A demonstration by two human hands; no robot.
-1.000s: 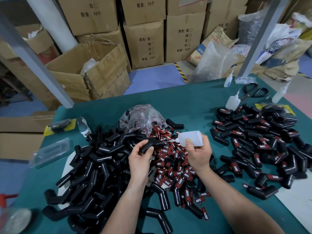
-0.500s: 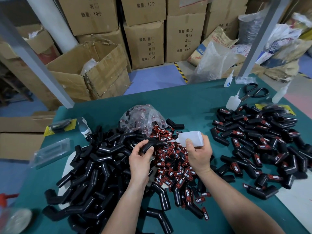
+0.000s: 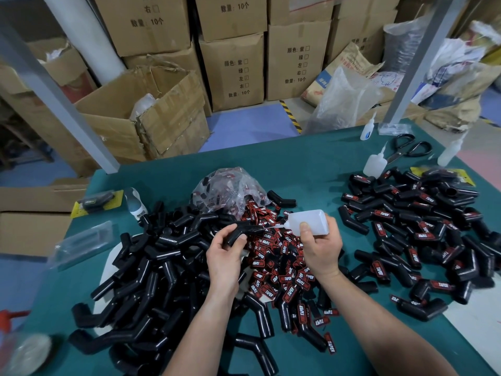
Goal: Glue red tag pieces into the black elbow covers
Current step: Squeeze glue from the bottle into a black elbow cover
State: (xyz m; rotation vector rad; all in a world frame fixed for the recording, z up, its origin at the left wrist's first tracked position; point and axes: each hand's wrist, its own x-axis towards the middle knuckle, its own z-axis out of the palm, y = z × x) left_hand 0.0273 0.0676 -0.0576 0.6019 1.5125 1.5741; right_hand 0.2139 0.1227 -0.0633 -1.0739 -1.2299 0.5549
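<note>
The left hand point(image 3: 223, 255) holds one black elbow cover point(image 3: 242, 231) above the table point(image 3: 311, 164), thumb and fingers curled around its lower leg. The cover is a matte black bent tube with a ribbed surface near the bend. The right hand point(image 3: 320, 245) grips a translucent white glue bottle point(image 3: 307, 222) lying sideways, its thin nozzle touching the cover's upper leg. Below both hands lies a heap of red tag pieces point(image 3: 282, 264), each red and black with white "TAPER" lettering. Untagged black covers point(image 3: 151, 267) are piled left; tagged covers point(image 3: 423, 234) lie right.
</note>
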